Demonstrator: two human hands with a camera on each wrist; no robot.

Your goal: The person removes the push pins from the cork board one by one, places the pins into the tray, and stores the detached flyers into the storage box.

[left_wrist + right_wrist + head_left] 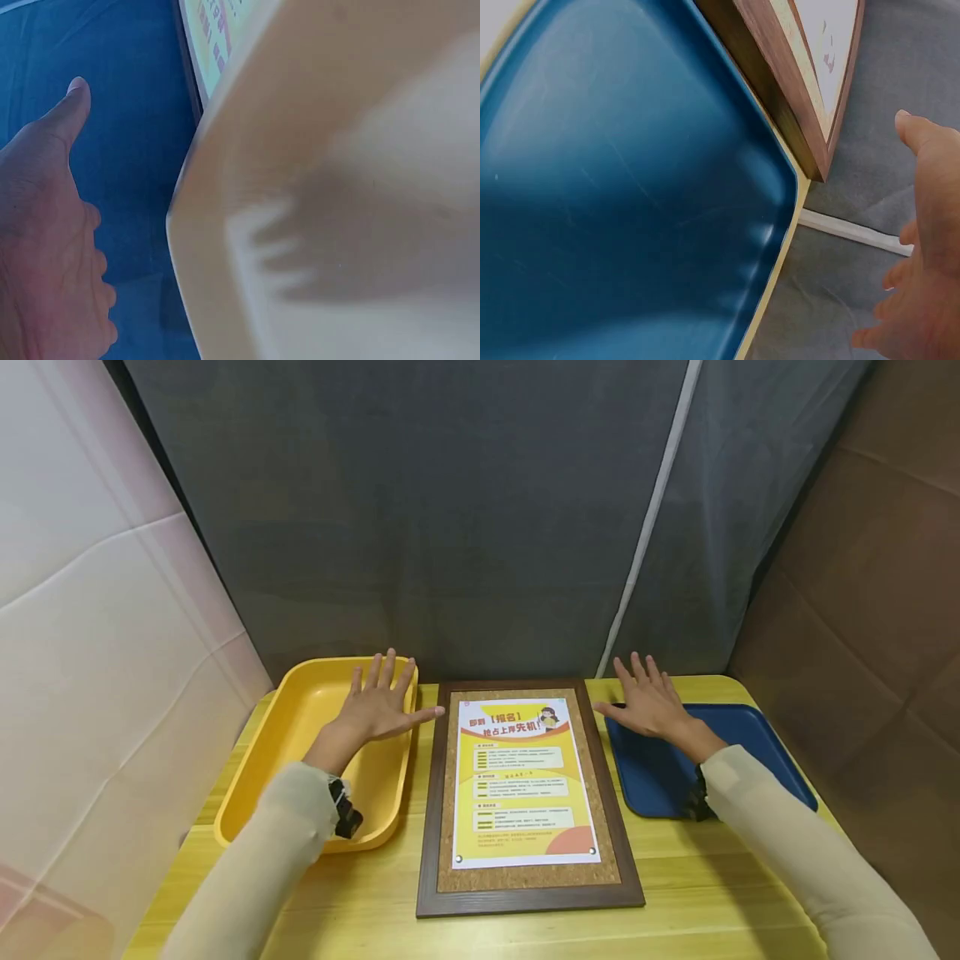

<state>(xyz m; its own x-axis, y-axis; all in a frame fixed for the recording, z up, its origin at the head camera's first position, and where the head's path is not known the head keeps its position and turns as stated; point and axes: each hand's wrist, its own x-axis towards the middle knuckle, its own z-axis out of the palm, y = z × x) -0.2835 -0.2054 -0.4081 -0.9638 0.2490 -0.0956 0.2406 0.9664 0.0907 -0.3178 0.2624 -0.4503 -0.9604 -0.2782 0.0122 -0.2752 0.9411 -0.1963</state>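
Note:
My left hand (377,710) is held above the yellow tray (242,785), fingers straight and spread, holding nothing. Over the blue tray (750,760) my right hand (649,703) hovers in the same way, its thumb near the board's right edge. Between the trays lies a cork board (525,881) in a dark wooden frame, with a yellow and white printed poster (517,785) on it. Round silver pins (592,852) show at the poster's lower corners. The left wrist view shows the left hand (52,247) apart from the tray; the right wrist view shows the right hand (930,262) likewise.
Everything stands on a light wooden table (690,893). A dark grey curtain (420,510) with a pale strip (652,518) hangs behind it. White sheeting (112,635) closes the left side, brown sheeting (862,610) the right.

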